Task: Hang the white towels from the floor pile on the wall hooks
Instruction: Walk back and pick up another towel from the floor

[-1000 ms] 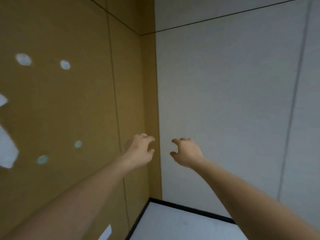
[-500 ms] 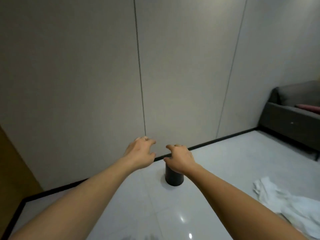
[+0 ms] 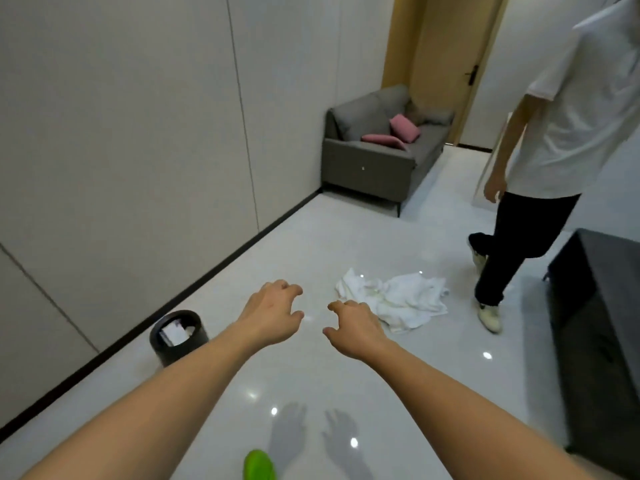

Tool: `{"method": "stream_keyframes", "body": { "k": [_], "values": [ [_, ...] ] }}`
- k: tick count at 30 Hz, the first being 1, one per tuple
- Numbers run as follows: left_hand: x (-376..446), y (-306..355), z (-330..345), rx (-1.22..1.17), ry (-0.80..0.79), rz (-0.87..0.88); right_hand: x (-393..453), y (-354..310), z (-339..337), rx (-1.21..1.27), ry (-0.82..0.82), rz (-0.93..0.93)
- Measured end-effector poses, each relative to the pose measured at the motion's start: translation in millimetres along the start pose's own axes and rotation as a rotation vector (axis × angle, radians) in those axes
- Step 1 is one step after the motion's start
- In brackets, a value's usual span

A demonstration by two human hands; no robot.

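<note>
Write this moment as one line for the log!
left hand: empty | right hand: empty | white towels: piled on floor | step: reaching

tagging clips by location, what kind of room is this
Probably a small lounge or waiting room, though that is a guess: a grey fabric sofa with pink cushions stands against pale panelled walls, a black round waste bin sits on the glossy tiled floor, and a wooden door is behind.
</note>
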State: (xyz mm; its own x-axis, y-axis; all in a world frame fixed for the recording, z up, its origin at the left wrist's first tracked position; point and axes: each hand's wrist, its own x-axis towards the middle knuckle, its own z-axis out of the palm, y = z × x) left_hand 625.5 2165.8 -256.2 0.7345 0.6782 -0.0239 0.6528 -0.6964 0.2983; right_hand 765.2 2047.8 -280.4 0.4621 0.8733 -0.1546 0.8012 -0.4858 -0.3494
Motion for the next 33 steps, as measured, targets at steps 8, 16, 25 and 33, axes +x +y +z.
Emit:
{"method": "stream_keyframes", "body": {
  "k": [8,16,25,33],
  "values": [
    [174,16,58,-0.047,-0.190,0.189,111,86,-4,0.061,-0.019,0.291],
    [317,11,97,-0.051,-0.374,0.271,198,137,5,0.175,-0.081,0.526],
    [447,27,168,-0.017,-0.534,0.282,294,222,26,0.286,-0.175,0.675],
    [597,49,243,-0.038,-0.619,0.153,445,339,44,0.408,-0.282,0.704]
  ]
}}
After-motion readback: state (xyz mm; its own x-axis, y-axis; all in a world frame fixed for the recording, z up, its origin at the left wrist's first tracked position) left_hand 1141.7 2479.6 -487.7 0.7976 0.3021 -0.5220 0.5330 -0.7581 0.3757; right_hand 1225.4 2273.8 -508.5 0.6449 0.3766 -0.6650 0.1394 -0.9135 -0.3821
